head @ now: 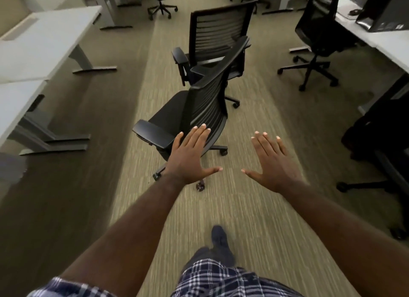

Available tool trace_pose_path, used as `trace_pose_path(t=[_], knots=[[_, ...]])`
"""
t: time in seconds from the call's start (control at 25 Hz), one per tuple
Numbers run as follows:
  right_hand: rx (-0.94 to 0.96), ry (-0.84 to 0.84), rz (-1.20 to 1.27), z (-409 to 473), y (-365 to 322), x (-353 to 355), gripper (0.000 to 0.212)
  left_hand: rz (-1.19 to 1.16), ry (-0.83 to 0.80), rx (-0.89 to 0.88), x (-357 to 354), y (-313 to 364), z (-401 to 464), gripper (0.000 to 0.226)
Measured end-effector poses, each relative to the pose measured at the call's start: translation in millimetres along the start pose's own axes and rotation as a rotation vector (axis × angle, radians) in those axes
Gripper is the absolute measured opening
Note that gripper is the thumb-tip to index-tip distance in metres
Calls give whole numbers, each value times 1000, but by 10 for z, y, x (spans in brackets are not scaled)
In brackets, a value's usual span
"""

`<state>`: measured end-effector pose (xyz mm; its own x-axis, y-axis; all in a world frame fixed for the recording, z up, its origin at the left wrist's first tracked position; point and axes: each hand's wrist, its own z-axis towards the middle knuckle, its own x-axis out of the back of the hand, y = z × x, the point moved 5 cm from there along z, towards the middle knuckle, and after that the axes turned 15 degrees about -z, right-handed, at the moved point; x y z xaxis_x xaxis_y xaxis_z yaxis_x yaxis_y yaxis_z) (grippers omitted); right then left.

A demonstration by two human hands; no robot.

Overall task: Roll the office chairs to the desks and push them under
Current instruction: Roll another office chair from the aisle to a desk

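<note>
- Both hands are held flat with fingers spread wide, palms down; nothing is gripped
- The left hand is seen over the lower back of the near chair; whether its fingers touch the backrest cannot be told
- The right hand hangs over bare carpet, to the right of that chair and apart from it
- The near chair stands ahead and slightly left of the hands in the aisle, its backrest top running away and rightward (seat towards the left desks)
- The left hand is judged nearer, so a first hold on the backrest would fall to it
- A second chair stands just beyond, close against the first; a third chair is at the right desk
</note>
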<state>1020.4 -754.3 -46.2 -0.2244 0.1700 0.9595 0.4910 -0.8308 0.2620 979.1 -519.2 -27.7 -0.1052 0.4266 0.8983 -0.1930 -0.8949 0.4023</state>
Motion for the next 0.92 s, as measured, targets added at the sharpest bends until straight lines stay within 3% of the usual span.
trace_pose_path(t=[0.16,0.32,0.92], knots=[[23,26,-10,859,347,-76,102,28,88,-73,139,-82,887,111],[-7,50,-60,1594,731,-73,104,39,122,-38,332,-266,1544,108],[221,50,35,3622,1511,-322,113,138,189,392,237,-563,2672,103]])
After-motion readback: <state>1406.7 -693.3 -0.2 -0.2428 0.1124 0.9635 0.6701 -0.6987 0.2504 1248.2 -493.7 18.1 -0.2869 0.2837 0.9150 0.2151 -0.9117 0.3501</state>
